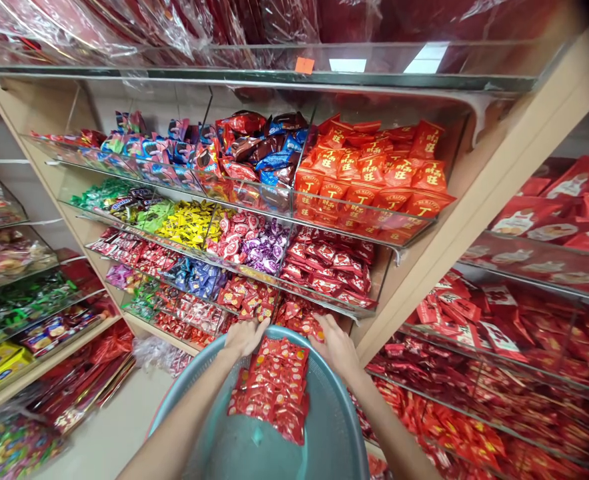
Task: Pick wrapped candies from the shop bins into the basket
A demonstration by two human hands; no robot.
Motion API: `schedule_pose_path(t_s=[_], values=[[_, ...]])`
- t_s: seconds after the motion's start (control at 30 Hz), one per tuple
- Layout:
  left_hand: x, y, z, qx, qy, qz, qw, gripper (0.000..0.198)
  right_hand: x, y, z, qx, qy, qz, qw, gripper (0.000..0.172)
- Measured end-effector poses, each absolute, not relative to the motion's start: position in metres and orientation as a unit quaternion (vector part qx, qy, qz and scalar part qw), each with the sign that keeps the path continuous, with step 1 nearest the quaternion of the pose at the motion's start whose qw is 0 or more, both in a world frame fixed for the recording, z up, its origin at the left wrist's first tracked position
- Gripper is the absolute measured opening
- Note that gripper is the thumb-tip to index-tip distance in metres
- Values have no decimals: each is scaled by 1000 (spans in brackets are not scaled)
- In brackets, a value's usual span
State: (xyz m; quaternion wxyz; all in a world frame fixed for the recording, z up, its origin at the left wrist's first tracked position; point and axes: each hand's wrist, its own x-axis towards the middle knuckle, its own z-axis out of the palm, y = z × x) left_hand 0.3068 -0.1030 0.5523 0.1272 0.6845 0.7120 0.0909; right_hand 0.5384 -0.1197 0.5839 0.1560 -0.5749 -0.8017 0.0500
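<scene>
A large teal basin [339, 427] sits in front of me, with a stack of red candy packets [279, 383] inside. Over its far rim reaches my left hand [247, 335], back up, fingers extended towards the red packets on the low shelf [298, 313]. On the other side of these packets is my right hand [335, 343], its thumb and fingers apart and its fingertips against them. Both forearms pass above the basin. The undersides of my fingers are hidden, and nothing shows gripped in either hand.
Clear-fronted candy shelves rise ahead, with orange-red bags [374, 170], yellow sweets [189, 223] and purple sweets [267, 247]. A wooden upright [454, 227] stands right, beside more red packets [454, 300]. Plastic-wrapped goods [84, 380] lie low on the left.
</scene>
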Motion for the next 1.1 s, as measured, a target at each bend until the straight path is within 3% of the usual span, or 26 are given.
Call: schedule_pose_path(t_s=[0.17, 0.5, 1.1], values=[[308, -103, 553, 685, 712, 96, 123, 75, 512, -155, 580, -493, -849, 100, 165, 44], [308, -103, 551, 685, 714, 91, 111, 73, 502, -171, 563, -482, -864, 102, 105, 43], [304, -100, 543, 692, 707, 94, 108, 75, 506, -174, 556, -486, -856, 101, 146, 44]])
